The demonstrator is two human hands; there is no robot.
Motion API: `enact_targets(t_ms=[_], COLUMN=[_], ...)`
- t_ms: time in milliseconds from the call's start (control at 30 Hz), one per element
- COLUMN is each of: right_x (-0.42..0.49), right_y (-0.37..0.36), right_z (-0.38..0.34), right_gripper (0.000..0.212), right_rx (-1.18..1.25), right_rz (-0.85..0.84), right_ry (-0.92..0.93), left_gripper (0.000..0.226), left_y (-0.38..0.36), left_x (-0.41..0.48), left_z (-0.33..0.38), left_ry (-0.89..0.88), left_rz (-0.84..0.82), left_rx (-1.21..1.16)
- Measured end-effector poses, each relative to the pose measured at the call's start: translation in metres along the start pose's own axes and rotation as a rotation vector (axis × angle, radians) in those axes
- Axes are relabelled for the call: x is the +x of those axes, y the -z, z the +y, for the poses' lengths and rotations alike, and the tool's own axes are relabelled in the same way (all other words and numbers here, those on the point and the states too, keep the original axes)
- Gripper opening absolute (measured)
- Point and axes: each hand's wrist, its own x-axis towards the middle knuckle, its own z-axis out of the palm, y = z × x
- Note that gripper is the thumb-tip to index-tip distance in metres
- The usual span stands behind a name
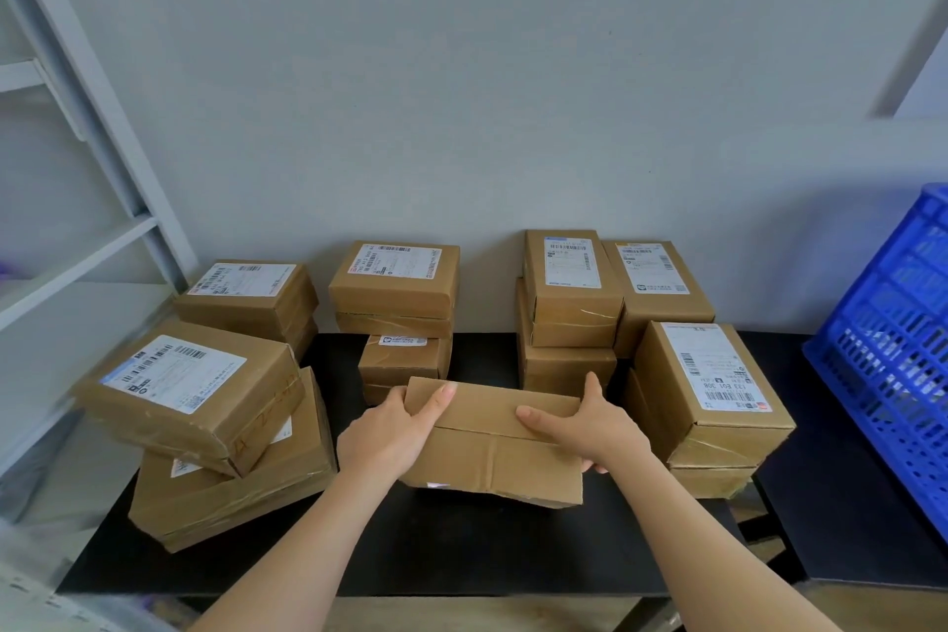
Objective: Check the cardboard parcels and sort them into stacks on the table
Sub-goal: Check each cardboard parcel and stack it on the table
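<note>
Item 1: the held parcel (495,441). I am seeing it at the front middle of the black table (461,549), flap seam facing up, long side running left to right. I cannot tell whether its underside is touching the table.

Item 2: the left hand (390,431). It is gripping the parcel's left end, thumb lying on the top face and fingers curling round the far corner.

Item 3: the right hand (590,426). It is clasping the right end, one digit stretching across the top face and fingertips showing beneath the near edge.

Item 4: the front-left stack (231,493). Two large parcels are sitting here, the upper one (190,390) tilting and overhanging to the left, label up.

Item 5: the back-left stack (246,298), standing against the wall, label up.

Item 6: the centre-back stack (395,282), with a small parcel (402,364) sitting just in front of it, directly behind the held parcel.

Item 7: the right-back stack (569,287), the tallest, with a labelled parcel (662,293) standing just beside it on the right.

Item 8: the front-right stack (713,390), label up, lying close to the right hand.

Item 9: a blue slotted crate (892,349), standing at the table's right end.

Item 10: grey shelving (87,169), running along the left.
</note>
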Motion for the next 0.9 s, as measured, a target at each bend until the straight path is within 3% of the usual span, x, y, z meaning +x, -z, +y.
enact_targets(t_ms=[200,367,467,633,900], right_x=[0.002,0.005,0.007,0.011,0.023], right_y=[-0.012,-0.021,-0.023,-0.025,-0.017], right_z=[0.002,0.003,0.0,-0.009,-0.009], right_gripper=[0.094,0.08,0.086,0.108,0.105], right_rx=[-0.08,-0.012,0.036,0.178,0.345], right_rz=[0.153,0.225,0.243,0.123,0.008], right_ry=[-0.029,-0.012,0.041,0.067,0.073], left_gripper=[0.091,0.08,0.085,0.11,0.109], left_y=[-0.008,-0.015,-0.017,-0.023,-0.027], left_x=[0.003,0.007,0.008,0.011,0.027], left_z=[0.004,0.007,0.012,0.02,0.019], left_ry=[-0.011,0.021,0.009,-0.046,-0.052], left_rz=[-0.054,-0.059,-0.052,-0.081,-0.133], left_rx=[0.055,0.025,-0.073,-0.214,-0.303])
